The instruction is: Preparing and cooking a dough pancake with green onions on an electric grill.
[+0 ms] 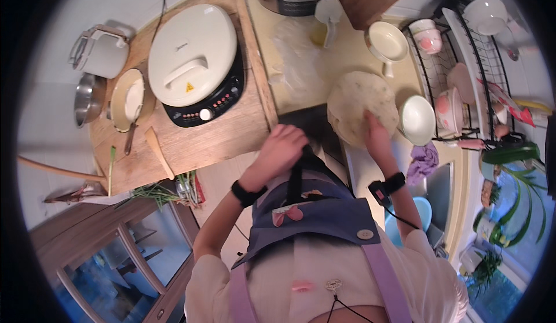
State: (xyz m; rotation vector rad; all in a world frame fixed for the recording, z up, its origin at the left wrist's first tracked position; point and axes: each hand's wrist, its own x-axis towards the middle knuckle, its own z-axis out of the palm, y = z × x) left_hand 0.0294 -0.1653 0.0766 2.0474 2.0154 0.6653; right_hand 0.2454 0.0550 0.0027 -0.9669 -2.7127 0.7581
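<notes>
My right hand (377,136) grips the near edge of a stack of round flatbreads with green flecks (360,93). Some fingers lie on top and the rest are hidden. Whether a plate lies under the stack cannot be seen. A pale green bowl (417,120) stands just right of it. My left hand (280,149), back up and fingers curled, is in front of my apron (312,223), by its black strap. Its palm is hidden. Beyond it, on a wooden counter, sits a white electric griddle (193,54) with its lid down.
Left of the griddle are an enamel basin with a spoon (126,101), a wooden spatula (158,153), a metal bowl (90,99) and a lidded pot (102,51). A plastic bag (297,58) and a handled dish (386,43) lie ahead. A black dish rack (471,75) stands right.
</notes>
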